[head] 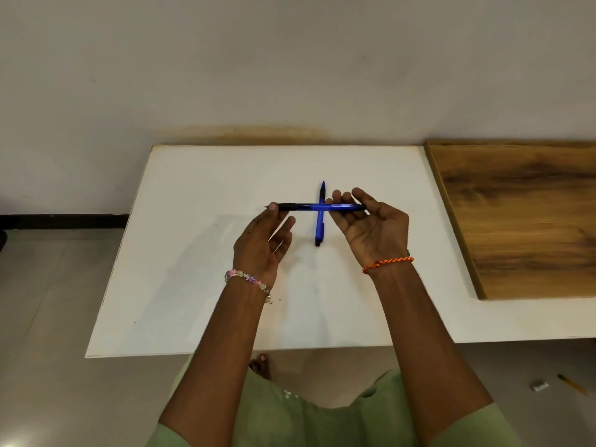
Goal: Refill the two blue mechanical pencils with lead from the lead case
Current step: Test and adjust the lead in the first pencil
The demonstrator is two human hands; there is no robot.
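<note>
I hold one blue mechanical pencil (317, 207) level above the white table (193, 253), its black grip end pointing left. My left hand (264, 243) pinches the tip end between thumb and fingers. My right hand (371, 227) lies palm up with the pencil's rear end across its fingers, thumb beside it. A second blue mechanical pencil (320, 227) lies flat on the table beneath, tip pointing away from me, crossing under the held one. No lead case shows in view.
A wooden board (522, 214) lies on the table at the right. On the floor at the lower right sit a small white eraser (539, 386) and a yellow pencil (574, 384). A wall stands behind the table.
</note>
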